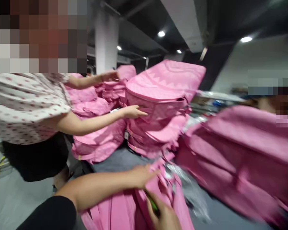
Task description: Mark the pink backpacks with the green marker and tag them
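A pink backpack lies at the bottom centre, close to me. My left hand, blurred by motion, is closed on its upper part beside the pink straps. Just below, my right hand is wrapped round a small green and dark tool against the same backpack. Most of that tool is hidden by my fingers, so its exact kind cannot be made out. Clear crumpled plastic lies to the right of the straps.
Across the grey table, a co-worker in a dotted top has both hands at a stack of pink backpacks. More pink bags are piled behind. A large pink bag fills the right side, near another person.
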Demonstrator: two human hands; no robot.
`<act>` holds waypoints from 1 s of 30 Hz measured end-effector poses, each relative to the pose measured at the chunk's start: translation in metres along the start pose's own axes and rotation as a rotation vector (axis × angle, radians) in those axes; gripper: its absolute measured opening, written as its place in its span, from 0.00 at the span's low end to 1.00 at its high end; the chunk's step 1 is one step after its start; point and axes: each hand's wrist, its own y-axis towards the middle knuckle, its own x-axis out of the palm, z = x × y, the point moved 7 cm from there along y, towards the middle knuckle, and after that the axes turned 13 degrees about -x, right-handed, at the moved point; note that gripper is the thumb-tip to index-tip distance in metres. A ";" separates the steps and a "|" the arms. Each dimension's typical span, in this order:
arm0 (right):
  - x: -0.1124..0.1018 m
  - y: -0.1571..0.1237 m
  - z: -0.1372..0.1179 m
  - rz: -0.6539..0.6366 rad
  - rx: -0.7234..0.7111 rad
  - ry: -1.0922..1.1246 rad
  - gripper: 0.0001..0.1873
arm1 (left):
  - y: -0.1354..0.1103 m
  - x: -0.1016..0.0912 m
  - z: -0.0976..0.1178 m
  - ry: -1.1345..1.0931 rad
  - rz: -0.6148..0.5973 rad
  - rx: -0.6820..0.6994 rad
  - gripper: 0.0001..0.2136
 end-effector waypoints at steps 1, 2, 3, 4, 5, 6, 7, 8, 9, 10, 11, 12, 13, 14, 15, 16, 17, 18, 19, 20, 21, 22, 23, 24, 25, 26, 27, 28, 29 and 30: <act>-0.001 -0.002 -0.011 -0.052 0.020 0.016 0.19 | -0.005 -0.001 0.003 -0.028 -0.009 -0.005 0.36; -0.004 -0.003 -0.021 -0.098 0.050 0.019 0.19 | -0.008 0.000 0.005 -0.048 -0.025 -0.015 0.35; -0.009 -0.005 -0.027 -0.128 0.095 -0.002 0.17 | -0.012 0.000 0.006 -0.058 -0.029 -0.033 0.35; -0.017 -0.008 -0.032 -0.148 0.138 -0.016 0.15 | -0.016 0.003 0.006 -0.059 -0.054 -0.046 0.35; -0.028 -0.011 -0.038 -0.143 0.148 0.015 0.14 | -0.021 0.004 0.001 -0.031 -0.062 -0.082 0.37; -0.042 -0.015 -0.046 -0.107 0.117 0.068 0.12 | -0.029 0.005 -0.005 0.027 -0.050 -0.119 0.38; -0.061 -0.021 -0.054 -0.039 0.067 0.131 0.11 | -0.039 0.006 -0.014 0.072 -0.043 -0.145 0.40; -0.084 -0.028 -0.060 0.071 0.012 0.188 0.10 | -0.051 0.005 -0.023 0.101 -0.022 -0.166 0.40; -0.111 -0.036 -0.060 0.230 -0.033 0.212 0.10 | -0.063 0.004 -0.032 0.114 0.012 -0.183 0.39; -0.136 -0.047 -0.053 0.411 -0.052 0.188 0.09 | -0.074 0.003 -0.041 0.112 0.048 -0.197 0.37; -0.157 -0.057 -0.039 0.580 -0.028 0.111 0.09 | -0.083 0.002 -0.048 0.105 0.085 -0.209 0.36; -0.169 -0.065 -0.021 0.685 0.023 -0.014 0.08 | -0.088 0.002 -0.054 0.100 0.113 -0.218 0.35; -0.168 -0.065 0.004 0.644 0.119 -0.160 0.08 | -0.088 0.004 -0.058 0.101 0.126 -0.225 0.34; -0.152 -0.058 0.034 0.441 0.241 -0.286 0.10 | -0.085 0.006 -0.060 0.108 0.121 -0.231 0.34; -0.128 -0.051 0.066 0.157 0.355 -0.386 0.12 | -0.079 0.009 -0.061 0.119 0.100 -0.236 0.35; -0.101 -0.048 0.096 -0.106 0.437 -0.450 0.15 | -0.071 0.012 -0.061 0.129 0.070 -0.242 0.35; -0.081 -0.045 0.118 -0.238 0.472 -0.466 0.16 | -0.062 0.015 -0.060 0.136 0.034 -0.251 0.36; -0.063 -0.043 0.136 -0.338 0.493 -0.476 0.17 | -0.054 0.017 -0.060 0.136 -0.002 -0.258 0.37; -0.049 -0.040 0.148 -0.383 0.497 -0.474 0.18 | -0.047 0.018 -0.059 0.128 -0.031 -0.257 0.37; -0.039 -0.037 0.156 -0.398 0.493 -0.465 0.18 | -0.042 0.019 -0.058 0.114 -0.048 -0.248 0.38; -0.031 -0.035 0.162 -0.417 0.484 -0.471 0.19 | -0.039 0.019 -0.057 0.097 -0.053 -0.233 0.39; -0.026 -0.033 0.166 -0.433 0.468 -0.489 0.19 | -0.037 0.019 -0.057 0.082 -0.052 -0.216 0.40; -0.024 -0.030 0.169 -0.447 0.442 -0.520 0.20 | -0.035 0.020 -0.058 0.072 -0.051 -0.202 0.40; -0.023 -0.027 0.173 -0.465 0.413 -0.570 0.20 | -0.035 0.021 -0.059 0.067 -0.053 -0.197 0.41; -0.022 -0.024 0.176 -0.493 0.390 -0.611 0.19 | -0.035 0.022 -0.061 0.067 -0.062 -0.200 0.41; -0.021 -0.022 0.179 -0.528 0.374 -0.645 0.19 | -0.035 0.024 -0.063 0.069 -0.072 -0.209 0.41; -0.020 -0.021 0.182 -0.563 0.368 -0.665 0.19 | -0.035 0.026 -0.065 0.072 -0.079 -0.215 0.41; -0.018 -0.021 0.184 -0.595 0.372 -0.670 0.19 | -0.035 0.027 -0.066 0.073 -0.079 -0.215 0.40; -0.017 -0.021 0.185 -0.620 0.379 -0.671 0.19 | -0.035 0.028 -0.067 0.071 -0.073 -0.209 0.40; -0.016 -0.021 0.184 -0.633 0.387 -0.676 0.20 | -0.034 0.029 -0.067 0.067 -0.062 -0.198 0.40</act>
